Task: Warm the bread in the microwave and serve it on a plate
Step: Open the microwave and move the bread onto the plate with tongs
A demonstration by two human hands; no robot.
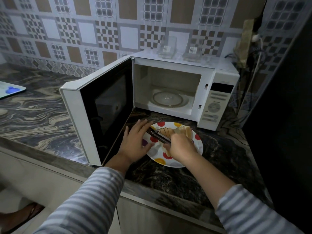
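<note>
The bread (177,132) is found in slices on the spotted plate (199,146), which stands on the counter (42,115) just in front of the open microwave (168,85), and dark tongs (160,136) are gripped by the right hand (181,147) over the slices while the left hand (136,141) is laid with straight fingers on the plate's left rim. A slice can be dropped if it is pinched only at its edge, because soft bread is easily torn or bent by the tongs. The plate can also be pushed toward the counter's front edge if too much weight is put on the rim, and the open door (94,119) close beside the left hand can be knocked.
</note>
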